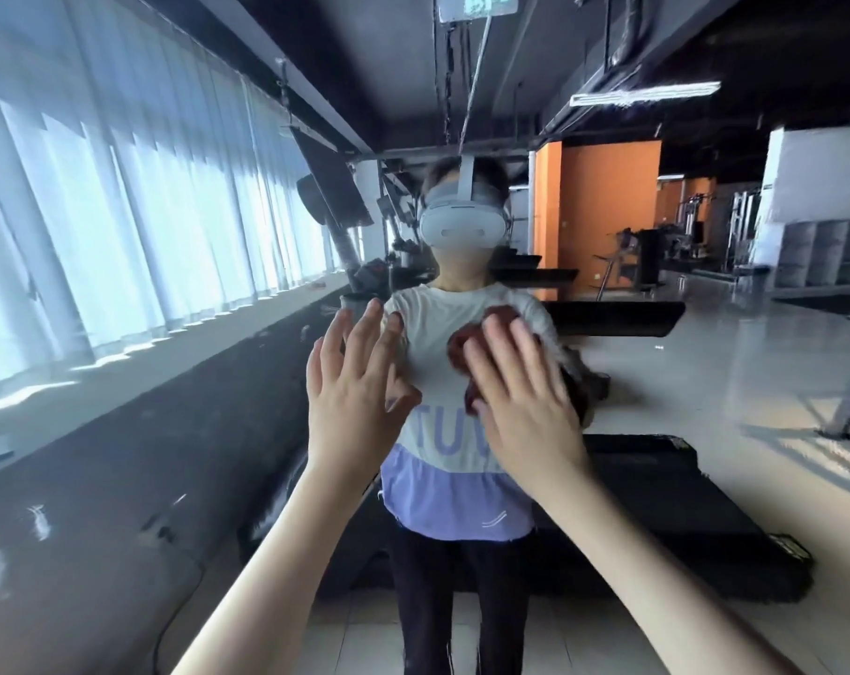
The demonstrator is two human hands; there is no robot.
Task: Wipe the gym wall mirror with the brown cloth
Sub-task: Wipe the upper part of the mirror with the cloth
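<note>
1. Two hands are raised to the mirror (681,382), which fills the view straight ahead; the person's reflection stands in it behind them.
2. The right hand (520,397) lies flat on the cloth (464,350), fingers straight and close together, pressing it to the mirror without pinching it.
3. The cloth is bunched, not spread out. Its brown folds show above and to the left of the right hand's fingers, and the rest is hidden under the palm.
4. The left hand (352,397) is just left of the cloth and apart from it, fingers spread and empty. Whether it touches the mirror cannot be told.
5. By this layout, the right hand alone carries the wipe. Mirror lies free to the right of and above the cloth, while a stroke leftward from the cloth would meet the left hand.
</note>
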